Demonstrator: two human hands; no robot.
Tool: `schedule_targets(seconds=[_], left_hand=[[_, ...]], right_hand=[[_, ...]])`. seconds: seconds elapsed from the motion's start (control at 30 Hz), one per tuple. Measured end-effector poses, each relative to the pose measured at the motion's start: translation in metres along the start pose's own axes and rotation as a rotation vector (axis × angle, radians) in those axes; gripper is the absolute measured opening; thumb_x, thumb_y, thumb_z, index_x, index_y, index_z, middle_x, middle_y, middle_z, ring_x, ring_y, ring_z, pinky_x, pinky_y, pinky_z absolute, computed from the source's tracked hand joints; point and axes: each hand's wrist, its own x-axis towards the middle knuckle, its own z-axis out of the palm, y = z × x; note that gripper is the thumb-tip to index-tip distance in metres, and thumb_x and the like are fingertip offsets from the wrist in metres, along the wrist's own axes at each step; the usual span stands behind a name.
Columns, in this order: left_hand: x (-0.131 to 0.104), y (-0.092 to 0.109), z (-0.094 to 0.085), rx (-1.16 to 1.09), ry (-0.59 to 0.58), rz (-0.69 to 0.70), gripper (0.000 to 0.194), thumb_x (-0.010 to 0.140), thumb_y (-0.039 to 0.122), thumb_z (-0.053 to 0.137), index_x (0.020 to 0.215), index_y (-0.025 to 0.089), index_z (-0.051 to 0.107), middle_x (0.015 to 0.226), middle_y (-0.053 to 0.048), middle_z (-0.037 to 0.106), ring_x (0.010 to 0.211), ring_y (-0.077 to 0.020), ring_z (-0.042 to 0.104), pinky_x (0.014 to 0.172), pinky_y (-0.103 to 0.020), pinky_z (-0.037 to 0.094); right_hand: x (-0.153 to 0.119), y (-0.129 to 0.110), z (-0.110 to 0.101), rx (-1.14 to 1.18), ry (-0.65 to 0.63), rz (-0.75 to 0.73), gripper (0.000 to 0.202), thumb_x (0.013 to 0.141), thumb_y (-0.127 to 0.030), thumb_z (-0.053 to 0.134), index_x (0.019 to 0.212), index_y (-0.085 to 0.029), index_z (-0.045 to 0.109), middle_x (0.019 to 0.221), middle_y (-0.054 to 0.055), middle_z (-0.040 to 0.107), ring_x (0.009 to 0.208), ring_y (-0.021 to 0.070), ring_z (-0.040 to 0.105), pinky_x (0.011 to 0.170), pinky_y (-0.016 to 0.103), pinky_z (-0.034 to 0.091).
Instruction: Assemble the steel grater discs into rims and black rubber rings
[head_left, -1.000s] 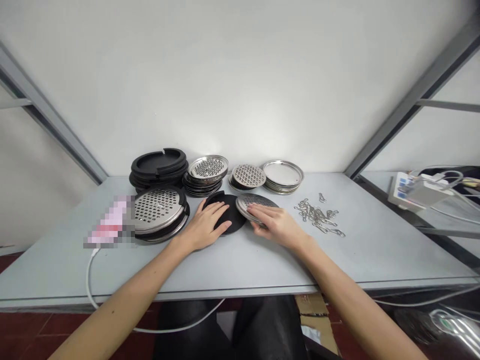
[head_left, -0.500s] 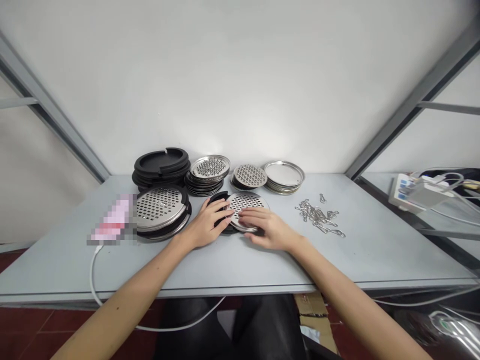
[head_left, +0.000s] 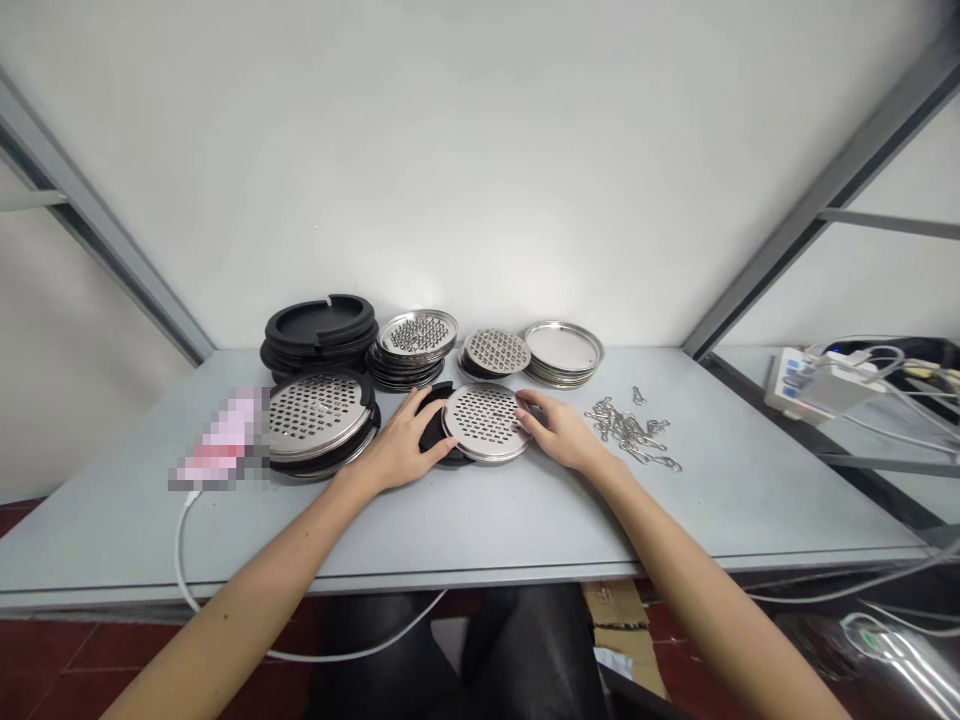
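A round silver perforated disc (head_left: 486, 424) lies at the middle of the table, partly over a black ring-shaped holder (head_left: 435, 430). My left hand (head_left: 405, 440) rests at the left of the holder, fingers spread, its thumb at the disc's left edge. My right hand (head_left: 559, 425) holds the disc's right edge between thumb and fingers. Left of my left hand is a stack of black holders with perforated discs (head_left: 315, 415). Behind stand black rings (head_left: 322, 325), spiked grater discs (head_left: 417, 335), smaller grater discs (head_left: 496, 352) and plain silver lids (head_left: 562, 346).
Metal clips (head_left: 630, 430) lie in a loose pile on the right. A blurred pink object (head_left: 225, 440) with a white cable is at the left. A power strip (head_left: 795, 385) with cables stands beyond the right frame post (head_left: 810, 205).
My right hand has moved from the top of the disc to its right edge. My left hand has shifted slightly left, and its fingers have come off the disc's top. More of the disc shows.
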Motion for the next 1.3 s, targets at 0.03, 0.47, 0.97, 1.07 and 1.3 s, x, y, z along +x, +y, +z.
schedule_targets(seconds=[0.03,0.47,0.97,1.07,1.3], left_hand=[[0.0,0.0,-0.001,-0.007,-0.007,0.012,0.063,0.09,0.055,0.052,0.141,0.02,0.043,0.156,-0.015,0.028,0.146,-0.0351,0.023,0.117,-0.054,0.028],[-0.002,-0.001,-0.006,0.016,-0.068,0.23,0.074,0.076,0.053,0.072,0.139,0.022,0.051,0.156,-0.013,0.032,0.146,-0.0351,0.024,0.117,-0.053,0.028],[-0.001,-0.002,-0.011,-0.016,-0.046,0.188,0.08,0.076,0.051,0.073,0.145,0.024,0.043,0.157,-0.013,0.029,0.143,-0.0353,0.031,0.116,-0.052,0.031],[-0.001,-0.003,-0.011,-0.032,-0.059,0.106,0.09,0.076,0.057,0.07,0.149,0.021,0.033,0.159,-0.015,0.023,0.145,-0.0363,0.027,0.116,-0.052,0.031],[0.0,-0.008,-0.004,-0.072,-0.073,0.052,0.1,0.076,0.061,0.068,0.153,0.017,0.022,0.157,-0.018,0.028,0.145,-0.0345,0.028,0.118,-0.053,0.028]], right_hand=[[0.0,-0.001,0.0,0.009,-0.018,-0.022,0.049,0.095,-0.048,0.042,0.128,-0.016,0.056,0.124,0.014,0.066,0.113,0.0306,0.063,0.099,0.046,0.048],[-0.003,0.007,0.0,0.015,-0.204,-0.171,0.096,0.078,-0.067,0.061,0.151,-0.012,0.03,0.154,0.021,0.035,0.143,0.0389,0.031,0.117,0.057,0.026],[-0.002,0.012,-0.001,-0.019,-0.173,-0.143,0.106,0.069,-0.069,0.069,0.151,-0.014,0.03,0.153,0.022,0.035,0.143,0.0431,0.028,0.113,0.062,0.029],[-0.002,0.016,-0.009,-0.009,-0.186,-0.117,0.107,0.065,-0.068,0.073,0.149,-0.015,0.035,0.152,0.021,0.038,0.144,0.0435,0.025,0.113,0.063,0.029],[-0.001,0.009,-0.012,-0.007,-0.184,-0.202,0.093,0.069,-0.064,0.072,0.142,-0.013,0.046,0.146,0.02,0.047,0.141,0.0411,0.034,0.113,0.06,0.033]])
